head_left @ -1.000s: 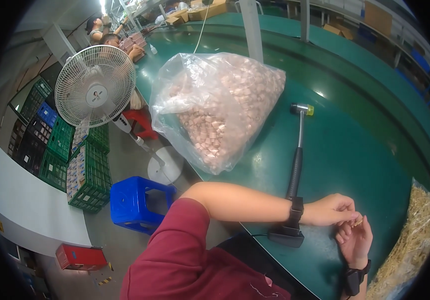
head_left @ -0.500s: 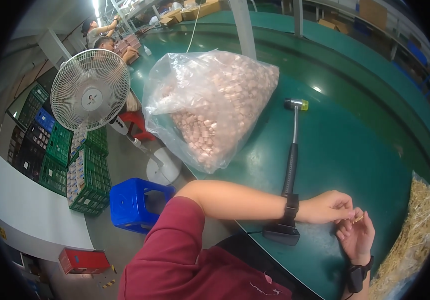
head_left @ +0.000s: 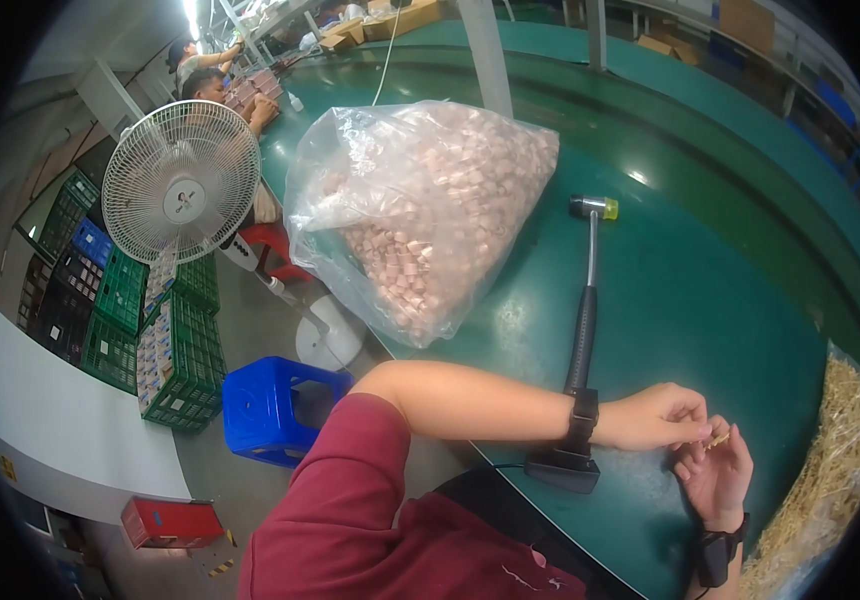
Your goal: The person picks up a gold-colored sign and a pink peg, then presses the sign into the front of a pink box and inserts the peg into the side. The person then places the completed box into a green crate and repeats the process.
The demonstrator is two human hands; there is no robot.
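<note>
Over the right part of the green table, my left hand reaches across with thumb and fingers pinched together. It meets my right hand, whose fingertips are also closed. Between the fingertips of both hands is a small, thin, gold-coloured piece, mostly covered by the fingers. Close to my right hand lies a clear bag of many thin straw-coloured pieces. Behind my left forearm lies a mallet with a black grip, a metal shaft and a black and yellow head.
A large clear bag of small pinkish blocks sits on the green table. To the left stand a white fan, a blue stool, stacked green crates and a red box. Two people work at the far end.
My hands stay almost in place, still pinching the small piece. At the far end, one person's head has lifted slightly.
</note>
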